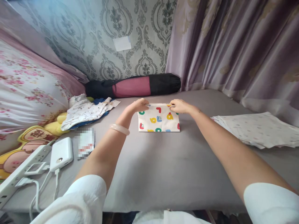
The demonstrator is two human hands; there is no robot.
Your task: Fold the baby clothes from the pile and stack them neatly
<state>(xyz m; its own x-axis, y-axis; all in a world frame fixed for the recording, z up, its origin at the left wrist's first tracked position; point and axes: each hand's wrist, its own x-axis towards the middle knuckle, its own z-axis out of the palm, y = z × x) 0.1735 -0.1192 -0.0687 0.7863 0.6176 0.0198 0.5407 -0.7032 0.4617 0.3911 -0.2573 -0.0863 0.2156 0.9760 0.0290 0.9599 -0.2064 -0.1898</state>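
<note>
A white fabric pouch (pixel 153 126) printed with colourful letters stands on the grey-covered surface in front of me. Its top edge is pinched at both ends. My left hand (pixel 140 105) grips the top left corner, fingers closed on it. At the top right corner my right hand (pixel 181 106) holds the edge the same way, thumb and fingers pressed together. The pouch's lower edge appears to touch the cover. Whether anything is inside it cannot be seen.
Left lie folded clothes (pixel 81 110), a yellow plush cushion (pixel 32 140), a white power bank (pixel 61 152) with cables and a power strip (pixel 25 171). Folded pale cloth (pixel 259 129) lies right. A black and pink roll bag (pixel 133 86) rests against the wall.
</note>
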